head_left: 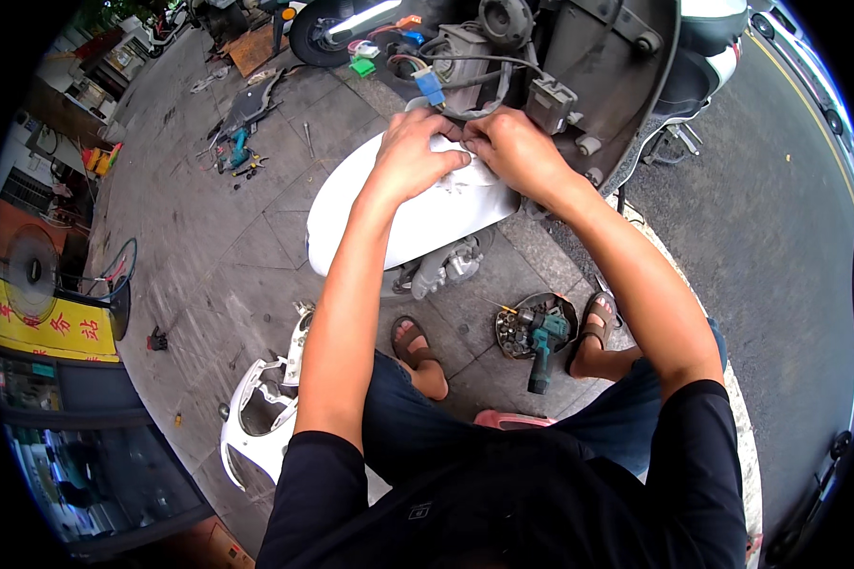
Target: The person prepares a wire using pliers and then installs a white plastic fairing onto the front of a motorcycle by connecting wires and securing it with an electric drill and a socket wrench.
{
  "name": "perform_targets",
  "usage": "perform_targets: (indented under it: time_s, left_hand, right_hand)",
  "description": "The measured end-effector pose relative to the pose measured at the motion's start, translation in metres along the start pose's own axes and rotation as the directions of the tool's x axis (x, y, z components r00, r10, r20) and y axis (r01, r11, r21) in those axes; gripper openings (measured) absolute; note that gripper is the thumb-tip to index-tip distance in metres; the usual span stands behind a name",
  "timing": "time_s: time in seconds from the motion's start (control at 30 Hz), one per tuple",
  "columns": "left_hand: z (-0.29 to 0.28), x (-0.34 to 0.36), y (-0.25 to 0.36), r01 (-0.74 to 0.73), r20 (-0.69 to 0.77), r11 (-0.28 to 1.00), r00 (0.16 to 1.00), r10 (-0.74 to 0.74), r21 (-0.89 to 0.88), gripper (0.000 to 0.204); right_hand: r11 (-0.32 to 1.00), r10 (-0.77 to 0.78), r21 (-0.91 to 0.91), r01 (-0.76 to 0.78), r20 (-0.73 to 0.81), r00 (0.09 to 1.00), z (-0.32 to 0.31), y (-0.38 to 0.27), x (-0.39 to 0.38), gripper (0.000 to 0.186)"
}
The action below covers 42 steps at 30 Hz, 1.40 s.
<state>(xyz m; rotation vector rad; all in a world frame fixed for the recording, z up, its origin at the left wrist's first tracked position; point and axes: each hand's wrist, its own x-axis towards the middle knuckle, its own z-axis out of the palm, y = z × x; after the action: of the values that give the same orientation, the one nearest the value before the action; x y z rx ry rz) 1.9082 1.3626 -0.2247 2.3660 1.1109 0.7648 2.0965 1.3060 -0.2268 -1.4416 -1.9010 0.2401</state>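
Both my hands meet over the curved white front fender [351, 211] of a partly stripped scooter. My left hand [414, 152] rests on its upper part, fingers bent, with thumb and forefinger reaching toward the right fingertips. My right hand [520, 154] is closed in a pinch beside them. Whatever lies between the fingertips is too small and hidden to name. A pale, wrinkled patch [460, 180] shows on the fender just below my fingers. Right above the hands, a blue wiring connector [429, 87] hangs from loose wires, near a black-capped plug [550, 102].
Between my feet, a teal cordless drill [543, 346] lies on a round tray of small parts [512, 334]. A white body panel [247, 422] sits at lower left. More tools [239, 152] are spread on the paving. A road [778, 237] runs along the right.
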Motion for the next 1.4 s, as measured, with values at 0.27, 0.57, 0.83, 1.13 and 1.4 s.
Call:
perform_targets:
  time_s: [0.27, 0.57, 0.83, 1.13, 1.4]
  left_hand:
    - [0.001, 0.001, 0.000, -0.023, -0.025, 1.000, 0.999, 0.023, 0.014, 0.034]
    - [-0.002, 0.000, 0.002, 0.006, 0.024, 1.000, 1.000, -0.006, 0.015, 0.040]
    - [-0.002, 0.002, 0.004, 0.012, 0.000, 0.999, 1.000, -0.012, 0.053, 0.035]
    - [-0.002, -0.001, 0.005, -0.003, -0.005, 0.999, 1.000, 0.003, 0.047, 0.038]
    - [-0.001, 0.002, 0.003, -0.006, -0.014, 0.999, 1.000, 0.007, 0.036, 0.040]
  right_hand:
    - [0.991, 0.038, -0.129, -0.031, 0.049, 0.998, 0.000, -0.002, 0.005, 0.019]
    - [0.996, -0.090, -0.002, 0.091, 0.144, 0.985, -0.009, 0.009, 0.012, 0.017]
    - [0.994, -0.044, -0.094, 0.053, 0.097, 0.994, -0.004, 0.009, 0.012, 0.018]
    - [0.988, -0.139, -0.061, 0.143, 0.066, 0.988, -0.002, 0.012, 0.011, 0.016]
    - [0.986, -0.076, -0.141, 0.090, 0.099, 0.992, -0.003, 0.005, 0.014, 0.018]
